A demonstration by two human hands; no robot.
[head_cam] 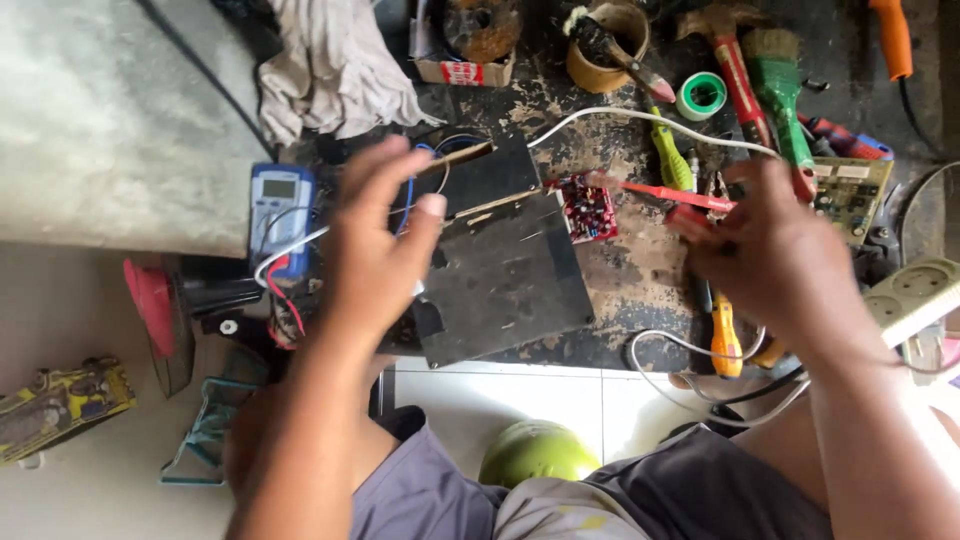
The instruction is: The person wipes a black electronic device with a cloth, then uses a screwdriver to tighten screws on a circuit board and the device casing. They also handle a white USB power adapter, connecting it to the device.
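A small red circuit board (pixel 588 207) lay on a cluttered, stained desk (pixel 640 270), at the upper right corner of a dark plate (pixel 505 280). The right hand (pixel 775 255) was closed around a red-handled tool (pixel 668 194), whose long axis ran leftward from the fist, its tip just beside the board. The left hand (pixel 378 245) was held spread and empty left of the board, farther off, over the plate's left edge. A blue multimeter (pixel 280 215) was seen farther left.
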